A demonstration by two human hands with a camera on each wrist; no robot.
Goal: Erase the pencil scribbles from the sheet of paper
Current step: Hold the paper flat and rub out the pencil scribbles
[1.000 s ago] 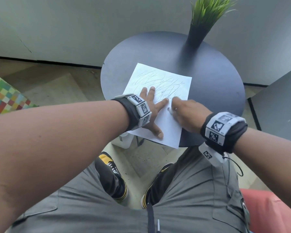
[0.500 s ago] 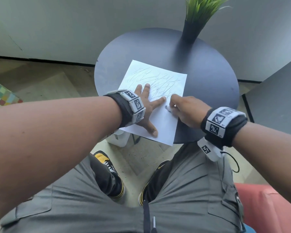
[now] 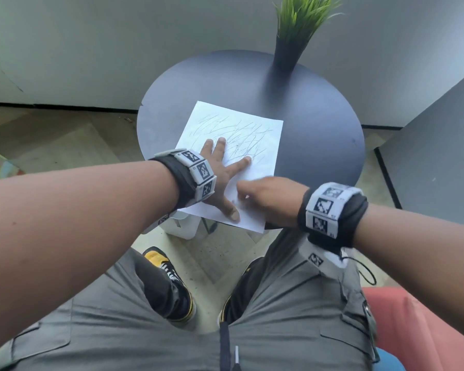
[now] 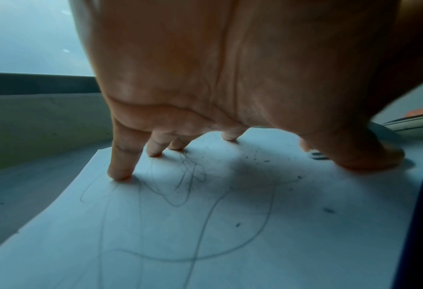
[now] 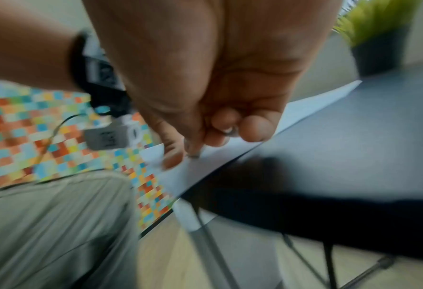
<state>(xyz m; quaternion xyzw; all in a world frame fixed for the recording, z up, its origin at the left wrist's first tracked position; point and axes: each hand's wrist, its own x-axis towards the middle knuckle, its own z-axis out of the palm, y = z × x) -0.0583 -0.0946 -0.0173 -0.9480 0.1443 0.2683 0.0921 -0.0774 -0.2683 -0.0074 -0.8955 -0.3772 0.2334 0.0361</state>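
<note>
A white sheet of paper lies on a round dark table, its near corner hanging over the edge. Pencil scribbles cover its far half. My left hand is spread flat on the sheet, and its fingertips press down among the lines and dark crumbs on the paper. My right hand is just right of the left thumb and pinches a small grey-tipped eraser against the paper. The eraser shows beyond the thumb in the left wrist view.
A green plant in a dark pot stands at the table's far edge. A white object sits under the table by my feet. A grey panel stands on the right and a red seat lies at my right side.
My right hand has slid left and nearer along the sheet, up to the left thumb. The left hand stays pressed on the paper.
</note>
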